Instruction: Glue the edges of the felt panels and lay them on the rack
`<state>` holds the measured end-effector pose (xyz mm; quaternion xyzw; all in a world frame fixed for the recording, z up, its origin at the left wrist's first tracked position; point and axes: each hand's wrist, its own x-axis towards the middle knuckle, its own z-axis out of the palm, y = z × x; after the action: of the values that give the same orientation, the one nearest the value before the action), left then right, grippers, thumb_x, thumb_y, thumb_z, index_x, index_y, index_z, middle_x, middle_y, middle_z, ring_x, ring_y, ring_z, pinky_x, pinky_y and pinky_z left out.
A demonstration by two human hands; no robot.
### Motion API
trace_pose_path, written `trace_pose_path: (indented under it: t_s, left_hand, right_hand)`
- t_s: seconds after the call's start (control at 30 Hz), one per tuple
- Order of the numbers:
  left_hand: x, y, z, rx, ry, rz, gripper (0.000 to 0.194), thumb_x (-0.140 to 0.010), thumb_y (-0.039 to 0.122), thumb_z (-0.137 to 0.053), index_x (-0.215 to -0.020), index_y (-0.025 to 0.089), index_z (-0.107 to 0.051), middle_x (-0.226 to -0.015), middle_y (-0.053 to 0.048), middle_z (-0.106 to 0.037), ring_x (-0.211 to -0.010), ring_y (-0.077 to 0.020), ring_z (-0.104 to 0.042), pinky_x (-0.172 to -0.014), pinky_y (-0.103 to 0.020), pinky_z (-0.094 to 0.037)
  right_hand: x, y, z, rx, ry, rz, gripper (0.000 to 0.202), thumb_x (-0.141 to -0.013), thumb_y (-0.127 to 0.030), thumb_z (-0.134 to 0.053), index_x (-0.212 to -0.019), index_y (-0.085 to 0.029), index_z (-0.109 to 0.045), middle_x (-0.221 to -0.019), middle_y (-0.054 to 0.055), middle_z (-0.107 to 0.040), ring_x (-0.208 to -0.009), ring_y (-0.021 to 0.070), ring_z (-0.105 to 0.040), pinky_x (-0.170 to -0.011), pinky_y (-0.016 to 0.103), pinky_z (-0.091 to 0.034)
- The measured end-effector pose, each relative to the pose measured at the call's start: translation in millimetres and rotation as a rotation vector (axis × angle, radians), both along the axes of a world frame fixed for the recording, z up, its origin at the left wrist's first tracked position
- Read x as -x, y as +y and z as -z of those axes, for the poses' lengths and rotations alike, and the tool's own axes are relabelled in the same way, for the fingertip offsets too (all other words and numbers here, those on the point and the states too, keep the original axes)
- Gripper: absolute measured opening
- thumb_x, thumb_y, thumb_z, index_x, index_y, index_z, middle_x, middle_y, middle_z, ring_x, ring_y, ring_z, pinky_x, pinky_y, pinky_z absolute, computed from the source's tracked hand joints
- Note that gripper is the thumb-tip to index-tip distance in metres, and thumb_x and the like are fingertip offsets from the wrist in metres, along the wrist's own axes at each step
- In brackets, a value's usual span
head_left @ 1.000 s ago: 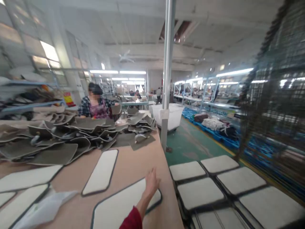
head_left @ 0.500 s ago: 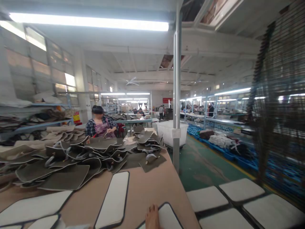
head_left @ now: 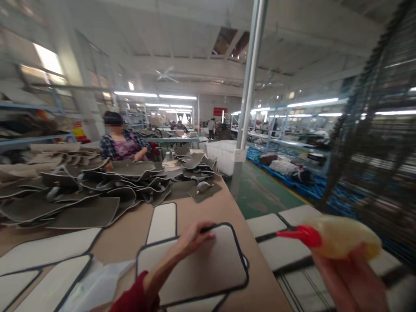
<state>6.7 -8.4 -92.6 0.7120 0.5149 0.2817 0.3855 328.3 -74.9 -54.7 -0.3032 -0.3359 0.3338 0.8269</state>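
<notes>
My left hand (head_left: 195, 237), coming out of a red sleeve, grips the far edge of a pale rounded panel (head_left: 201, 271) with dark edging. That panel is held over the brown tabletop and covers part of another edged panel beneath it. At the right, my right hand (head_left: 354, 277) is wrapped around a squeeze bottle (head_left: 344, 236) of yellowish liquid. The bottle lies sideways, its red nozzle (head_left: 297, 234) pointing left. Another pale panel (head_left: 162, 222) lies just beyond my left hand.
Grey-brown fabric pieces (head_left: 97, 186) with handles are heaped across the table (head_left: 208, 212). More pale panels (head_left: 48, 247) lie at the left, near a crumpled translucent sheet (head_left: 100, 281). Further panels (head_left: 269, 225) sit right of the table. A metal post (head_left: 248, 86) rises beyond; a co-worker (head_left: 121, 138) sits across.
A pale panel is now in my left hand, further up the table. My right hand has come into view with the bottle. The camera view has tilted down.
</notes>
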Motion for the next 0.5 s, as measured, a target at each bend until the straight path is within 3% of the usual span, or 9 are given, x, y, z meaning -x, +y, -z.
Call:
trace_pose_path:
  t_s: [0.03,0.13,0.27,0.37,0.5]
  left_hand:
    - [5,-2,-14.2,-0.025,-0.043,0.045,0.055,-0.076,0.037,-0.061,-0.127,0.016,-0.062,-0.115,-0.005,-0.071,-0.108,-0.0267,-0.060,-0.094,-0.032,-0.043]
    - [15,-9,-52.3,-0.074,0.006,0.151,0.046,-0.077,0.039,-0.062,-0.116,0.015,-0.070,-0.109,-0.006,-0.073,-0.107,-0.0279,-0.061,-0.094,-0.031,-0.043]
    - [8,-31,-93.0,-0.075,0.105,0.325,0.035,-0.079,0.036,-0.062,-0.106,0.017,-0.075,-0.095,-0.002,-0.075,-0.091,-0.0235,-0.065,-0.080,-0.024,-0.047]
    - [-7,-47,-117.5,-0.084,0.187,0.429,0.030,-0.079,0.032,-0.063,-0.099,0.016,-0.077,-0.085,0.001,-0.075,-0.081,-0.0206,-0.065,-0.070,-0.020,-0.046]
    - [-25,-59,-137.2,-0.023,0.220,0.584,0.032,-0.080,0.031,-0.062,-0.105,0.017,-0.076,-0.091,0.001,-0.075,-0.087,-0.0219,-0.065,-0.075,-0.023,-0.047]
  right_hand:
    - [1,-1,-7.6,0.047,0.065,-0.009,0.028,-0.078,-0.048,-0.068,-0.097,-0.028,-0.071,-0.102,0.002,-0.074,-0.091,0.0208,-0.069,-0.076,0.034,-0.061]
    - [11,-6,-38.6,-0.046,0.057,-0.062,0.050,-0.061,-0.054,-0.080,-0.105,-0.033,-0.068,-0.113,0.000,-0.073,-0.103,0.0256,-0.068,-0.094,0.045,-0.056]
    - [22,-15,-73.6,-0.109,-0.026,-0.183,0.053,-0.052,-0.054,-0.085,-0.098,-0.032,-0.070,-0.112,0.004,-0.073,-0.108,0.0321,-0.066,-0.105,0.055,-0.045]
    - [21,-24,-84.7,-0.095,-0.070,-0.255,0.052,-0.050,-0.050,-0.086,-0.096,-0.031,-0.071,-0.107,0.004,-0.075,-0.112,0.0329,-0.064,-0.105,0.056,-0.043]
    - [13,-32,-90.4,-0.079,-0.136,-0.340,0.055,-0.046,-0.047,-0.087,-0.095,-0.027,-0.071,-0.099,0.006,-0.076,-0.111,0.0362,-0.064,-0.102,0.060,-0.045]
